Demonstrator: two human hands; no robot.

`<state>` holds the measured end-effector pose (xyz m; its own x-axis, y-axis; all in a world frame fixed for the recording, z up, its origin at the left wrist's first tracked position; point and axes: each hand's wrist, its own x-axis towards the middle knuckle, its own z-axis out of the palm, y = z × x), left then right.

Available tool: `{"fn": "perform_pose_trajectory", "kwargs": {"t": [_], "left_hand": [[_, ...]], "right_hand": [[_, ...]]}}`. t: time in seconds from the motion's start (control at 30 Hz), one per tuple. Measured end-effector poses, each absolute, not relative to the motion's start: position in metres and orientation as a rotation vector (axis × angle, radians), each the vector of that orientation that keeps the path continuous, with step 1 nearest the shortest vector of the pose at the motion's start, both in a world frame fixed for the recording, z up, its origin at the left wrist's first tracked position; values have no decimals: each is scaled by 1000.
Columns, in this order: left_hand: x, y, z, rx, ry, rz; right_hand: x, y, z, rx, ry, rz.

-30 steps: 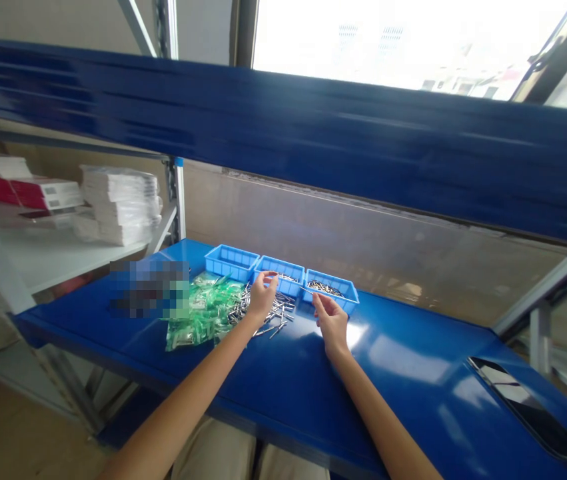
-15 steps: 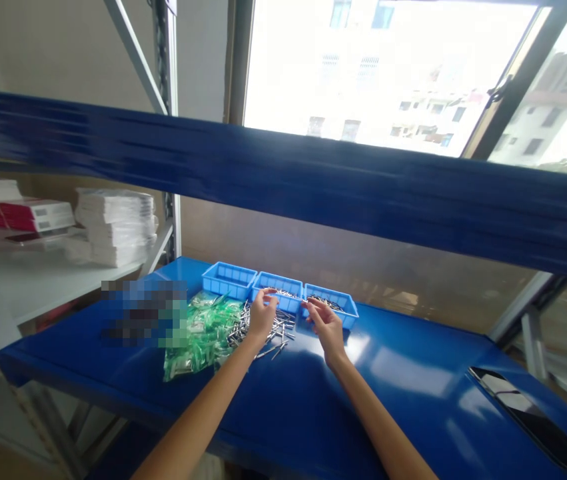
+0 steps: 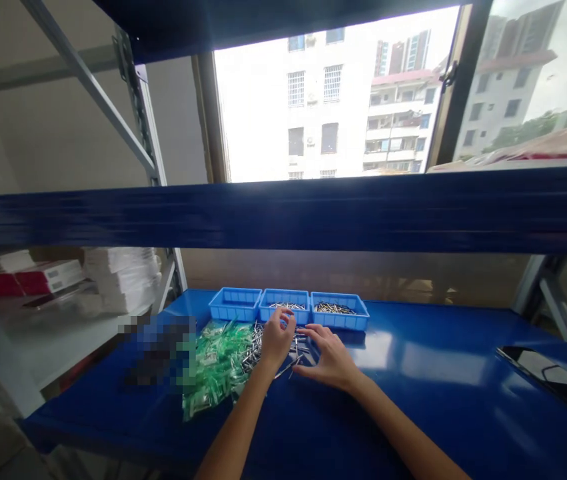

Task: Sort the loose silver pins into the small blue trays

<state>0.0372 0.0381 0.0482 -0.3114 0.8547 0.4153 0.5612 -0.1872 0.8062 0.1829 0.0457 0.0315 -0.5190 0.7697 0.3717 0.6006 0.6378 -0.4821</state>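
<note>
My left hand (image 3: 277, 339) rests over a loose pile of small metal pins (image 3: 256, 347) on the blue shelf top (image 3: 413, 387), its fingers curled as if pinching something I cannot make out. My right hand (image 3: 327, 353) lies just to its right, fingers spread and reaching into the same pile. Behind the hands stand three small blue trays: the left tray (image 3: 236, 303) looks bare, the middle tray (image 3: 284, 305) and the right tray (image 3: 339, 309) hold metal pins. A heap of green plastic packets (image 3: 213, 363) lies left of the pins.
A blue shelf beam (image 3: 313, 207) crosses the view above the work surface. A dark phone-like slab (image 3: 553, 380) lies at the right. White and red boxes (image 3: 63, 277) are stacked on a white shelf at left. A window shows buildings behind.
The view has tilted upward, so the beam sits lower in the picture. My right hand has come from the right tray down to the loose pins beside my left hand.
</note>
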Motion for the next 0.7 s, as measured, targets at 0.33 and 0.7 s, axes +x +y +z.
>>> {"fn": "perform_pose_trajectory", "kwargs": {"t": [0.33,0.7], "left_hand": [[34,38,29,2241,1706,1011],[31,31,37,2364,1552,916]], "right_hand": [[181,53,21,-1086,-2261,365],[185,51,28,-1240,-2141,396]]}}
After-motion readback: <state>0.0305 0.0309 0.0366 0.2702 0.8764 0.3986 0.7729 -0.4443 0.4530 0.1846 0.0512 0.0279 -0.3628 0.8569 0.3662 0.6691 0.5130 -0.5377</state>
